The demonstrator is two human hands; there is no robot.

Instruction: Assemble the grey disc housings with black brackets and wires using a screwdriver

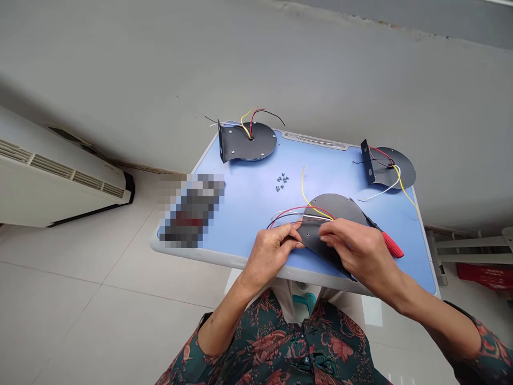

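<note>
A black round plate (334, 206) with a bent flange lies near the front edge of the blue table, with yellow, red, white and black wires coming from its middle. My left hand (274, 248) pinches the plate's left edge between thumb and fingers. Over the plate's middle, my right hand (355, 246) has its fingertips pressed together close to the wires; what they hold, if anything, is too small to tell. Partly behind my right hand lies a screwdriver with a red handle (391, 245). Several small screws (282, 181) sit in a loose group beyond the plate.
A second black plate with wires (250, 144) stands at the table's back left, a third (390, 168) at the back right. A blurred dark object (192, 211) lies at the left. The table's grey rim (224, 259) runs before my body.
</note>
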